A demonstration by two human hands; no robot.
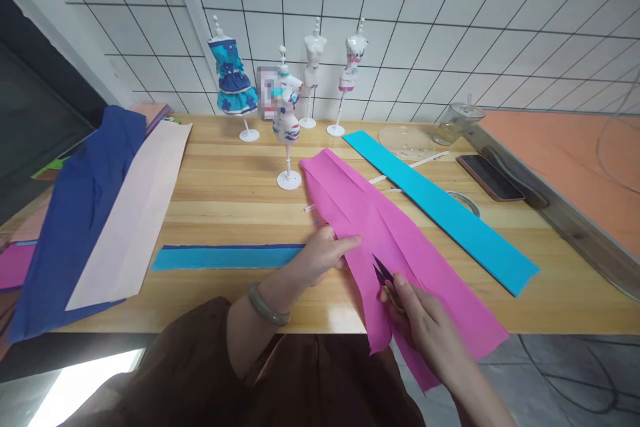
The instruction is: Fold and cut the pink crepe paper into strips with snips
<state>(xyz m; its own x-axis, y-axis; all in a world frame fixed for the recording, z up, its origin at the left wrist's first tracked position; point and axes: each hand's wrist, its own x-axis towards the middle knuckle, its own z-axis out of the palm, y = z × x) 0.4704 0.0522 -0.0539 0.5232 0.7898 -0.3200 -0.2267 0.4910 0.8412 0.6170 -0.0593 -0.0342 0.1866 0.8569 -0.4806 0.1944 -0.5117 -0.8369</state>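
A long sheet of pink crepe paper [380,227] lies slantwise over the wooden table, its near end hanging past the front edge. My left hand [327,253] pinches its left side, thumb on top and fingers underneath. In my right hand [425,317] is a small pair of scissors [383,270], dark blades parted over the paper and pointing up and left. A cut runs from the blades down to the near end, splitting the paper into two hanging flaps. Beside my left wrist lies a narrow blue strip [225,257], partly behind the forearm.
Miniature dress forms stand at the back, one wearing a blue ruffled dress [233,77]; another form [287,120] stands closer. A turquoise paper strip [440,207], phone [490,177] and glass cup [455,123] are on the right. White [135,213] and navy sheets [85,213] pile up left.
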